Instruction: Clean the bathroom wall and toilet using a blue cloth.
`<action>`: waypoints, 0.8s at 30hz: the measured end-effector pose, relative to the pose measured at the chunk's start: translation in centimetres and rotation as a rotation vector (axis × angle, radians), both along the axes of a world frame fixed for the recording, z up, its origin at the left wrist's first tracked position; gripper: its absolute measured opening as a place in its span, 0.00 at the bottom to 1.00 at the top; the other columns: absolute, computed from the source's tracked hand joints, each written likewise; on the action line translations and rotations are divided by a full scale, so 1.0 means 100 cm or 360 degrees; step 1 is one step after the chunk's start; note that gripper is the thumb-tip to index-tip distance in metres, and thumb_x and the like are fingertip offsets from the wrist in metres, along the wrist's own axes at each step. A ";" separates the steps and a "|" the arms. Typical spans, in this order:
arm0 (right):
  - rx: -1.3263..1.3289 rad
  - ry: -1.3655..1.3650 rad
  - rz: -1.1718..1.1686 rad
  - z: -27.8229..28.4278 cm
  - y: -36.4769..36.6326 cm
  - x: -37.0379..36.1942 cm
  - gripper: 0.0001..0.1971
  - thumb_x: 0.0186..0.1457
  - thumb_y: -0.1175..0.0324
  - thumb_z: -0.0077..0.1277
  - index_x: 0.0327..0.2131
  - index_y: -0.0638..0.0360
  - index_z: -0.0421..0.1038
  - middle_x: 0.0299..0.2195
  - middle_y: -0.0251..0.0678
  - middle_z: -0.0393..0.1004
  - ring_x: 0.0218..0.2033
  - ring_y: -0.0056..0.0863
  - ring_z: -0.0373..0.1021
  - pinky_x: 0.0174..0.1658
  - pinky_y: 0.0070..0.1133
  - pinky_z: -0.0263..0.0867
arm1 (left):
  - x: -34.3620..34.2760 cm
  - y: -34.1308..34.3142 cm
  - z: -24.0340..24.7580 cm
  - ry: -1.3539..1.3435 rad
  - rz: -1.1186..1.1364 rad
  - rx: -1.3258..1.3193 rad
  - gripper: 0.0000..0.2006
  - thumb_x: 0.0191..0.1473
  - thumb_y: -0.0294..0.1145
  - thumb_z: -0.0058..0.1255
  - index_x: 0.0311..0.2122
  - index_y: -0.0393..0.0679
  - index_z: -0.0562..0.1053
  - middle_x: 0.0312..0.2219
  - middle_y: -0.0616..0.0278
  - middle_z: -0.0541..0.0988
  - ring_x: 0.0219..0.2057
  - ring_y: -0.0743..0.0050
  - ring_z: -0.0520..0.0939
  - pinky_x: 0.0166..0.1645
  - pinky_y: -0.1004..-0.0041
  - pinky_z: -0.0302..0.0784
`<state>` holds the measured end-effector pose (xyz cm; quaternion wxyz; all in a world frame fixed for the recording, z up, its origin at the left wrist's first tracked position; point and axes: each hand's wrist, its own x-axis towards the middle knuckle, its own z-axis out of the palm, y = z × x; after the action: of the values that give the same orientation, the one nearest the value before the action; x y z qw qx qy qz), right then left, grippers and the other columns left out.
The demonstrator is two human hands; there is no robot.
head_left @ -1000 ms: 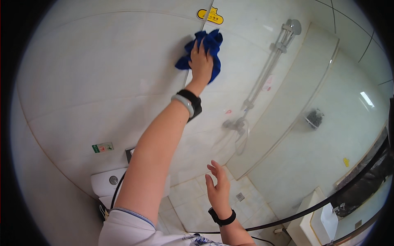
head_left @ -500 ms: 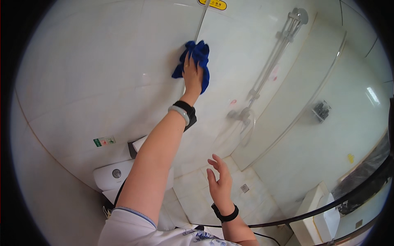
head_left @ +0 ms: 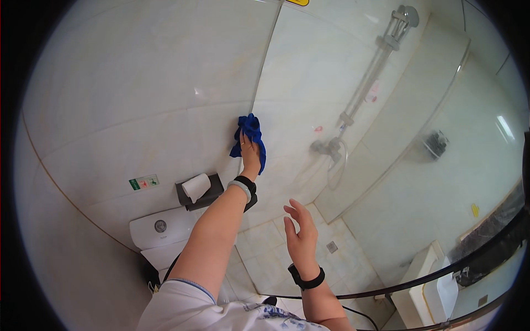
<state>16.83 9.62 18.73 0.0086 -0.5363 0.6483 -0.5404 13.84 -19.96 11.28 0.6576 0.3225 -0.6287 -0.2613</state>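
A crumpled blue cloth (head_left: 251, 128) lies against the upright edge of the glass panel (head_left: 265, 62), where the panel meets the tiled wall. My left hand (head_left: 250, 155) presses on the cloth, its fingers laid along it and partly sunk in the folds. A black band and a pale bangle circle that wrist. Lower and to the right, my right hand (head_left: 301, 231) hangs in the air with nothing in it, thumb and fingers apart and slightly curled. It touches nothing; a black watch (head_left: 305, 277) is on its wrist.
A toilet (head_left: 160, 226) stands below my left forearm. Above it, a dark holder (head_left: 213, 190) carries a white paper roll (head_left: 196, 187). Behind the glass are a shower rail (head_left: 364, 83), a mixer tap (head_left: 328, 148) and a floor drain (head_left: 332, 246). A white washbasin (head_left: 441, 300) stands at lower right.
My left hand and the blue cloth have moved down along the glass edge, uncovering the paper roll and its holder. My right hand stays nearly in place. The view has shifted slightly.
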 end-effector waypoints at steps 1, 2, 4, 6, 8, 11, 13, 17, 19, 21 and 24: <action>0.0000 0.0018 0.0007 0.000 0.000 0.000 0.20 0.50 0.81 0.46 0.49 0.62 0.62 0.42 0.44 0.69 0.43 0.34 0.70 0.45 0.25 0.65 | 0.000 -0.001 -0.003 -0.0002 -0.0002 0.0002 0.21 0.55 0.23 0.33 0.55 0.31 0.55 0.57 0.45 0.54 0.54 0.45 0.61 0.57 0.63 0.58; 0.0002 0.0017 0.0008 -0.001 -0.001 0.000 0.20 0.50 0.81 0.46 0.49 0.62 0.62 0.42 0.44 0.69 0.43 0.34 0.70 0.45 0.25 0.65 | 0.000 -0.002 -0.005 0.0040 -0.0013 0.0053 0.21 0.55 0.25 0.33 0.54 0.30 0.55 0.56 0.45 0.55 0.54 0.45 0.61 0.57 0.63 0.58; -0.0020 0.0052 -0.0013 -0.002 -0.002 -0.002 0.19 0.51 0.81 0.45 0.48 0.61 0.63 0.41 0.41 0.71 0.43 0.30 0.71 0.43 0.22 0.64 | -0.002 0.000 -0.002 0.0084 -0.0032 0.0100 0.21 0.55 0.26 0.33 0.54 0.30 0.56 0.56 0.44 0.55 0.54 0.44 0.61 0.58 0.63 0.57; -0.0033 0.0065 -0.0016 -0.005 -0.002 -0.004 0.18 0.50 0.81 0.46 0.47 0.61 0.63 0.41 0.41 0.71 0.43 0.30 0.71 0.43 0.22 0.64 | -0.005 0.004 0.006 0.0204 -0.0057 0.0351 0.22 0.56 0.33 0.34 0.54 0.31 0.58 0.55 0.43 0.57 0.55 0.44 0.60 0.58 0.62 0.56; -0.0046 0.0076 -0.0015 -0.008 -0.003 -0.005 0.18 0.50 0.81 0.46 0.47 0.61 0.64 0.40 0.41 0.71 0.43 0.30 0.71 0.43 0.22 0.64 | -0.001 0.017 0.024 0.0292 -0.0176 0.0404 0.23 0.57 0.36 0.34 0.54 0.33 0.58 0.55 0.43 0.57 0.55 0.44 0.59 0.58 0.61 0.55; -0.0039 0.0074 -0.0019 -0.009 -0.002 -0.009 0.18 0.50 0.81 0.45 0.47 0.62 0.64 0.42 0.41 0.71 0.43 0.30 0.71 0.43 0.22 0.64 | -0.009 0.035 0.057 0.0402 -0.0222 0.0526 0.26 0.56 0.44 0.36 0.56 0.40 0.59 0.56 0.43 0.57 0.57 0.45 0.57 0.58 0.58 0.53; -0.0047 0.0069 0.0022 -0.012 -0.005 -0.005 0.18 0.50 0.82 0.45 0.46 0.62 0.64 0.43 0.41 0.70 0.42 0.30 0.71 0.44 0.22 0.64 | -0.002 0.034 0.080 0.0388 -0.0228 0.0230 0.26 0.56 0.45 0.36 0.57 0.42 0.59 0.56 0.43 0.56 0.57 0.45 0.57 0.58 0.56 0.52; -0.0020 0.0059 0.0005 -0.012 -0.002 -0.008 0.17 0.50 0.82 0.45 0.46 0.62 0.64 0.44 0.40 0.70 0.42 0.29 0.71 0.44 0.22 0.65 | 0.002 0.070 0.158 0.0287 -0.0378 -0.0063 0.26 0.55 0.42 0.38 0.59 0.47 0.56 0.58 0.44 0.52 0.59 0.43 0.53 0.56 0.43 0.49; -0.0001 0.0011 0.0018 -0.010 -0.001 -0.003 0.17 0.50 0.82 0.45 0.46 0.63 0.64 0.43 0.40 0.70 0.42 0.30 0.72 0.43 0.22 0.66 | 0.006 0.088 0.179 0.0253 -0.0263 -0.0306 0.26 0.55 0.38 0.39 0.59 0.50 0.54 0.58 0.44 0.50 0.59 0.44 0.52 0.55 0.42 0.48; 0.0014 -0.0009 0.0016 -0.010 0.000 -0.001 0.18 0.50 0.82 0.45 0.46 0.62 0.64 0.43 0.42 0.70 0.42 0.32 0.71 0.43 0.23 0.66 | 0.005 0.095 0.175 0.0224 -0.0168 -0.0339 0.26 0.55 0.38 0.39 0.60 0.51 0.53 0.59 0.45 0.49 0.59 0.45 0.52 0.55 0.42 0.48; 0.0036 -0.0026 0.0011 -0.014 0.003 0.000 0.18 0.50 0.82 0.45 0.46 0.62 0.64 0.42 0.42 0.70 0.41 0.32 0.71 0.43 0.23 0.66 | 0.006 0.096 0.151 0.0227 -0.0204 -0.0379 0.26 0.56 0.39 0.37 0.59 0.49 0.53 0.59 0.45 0.49 0.59 0.45 0.53 0.56 0.44 0.49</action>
<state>16.87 9.91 17.36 0.0217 -0.5340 0.6523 -0.5375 14.43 -10.33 26.34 0.7162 0.1820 -0.6262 -0.2486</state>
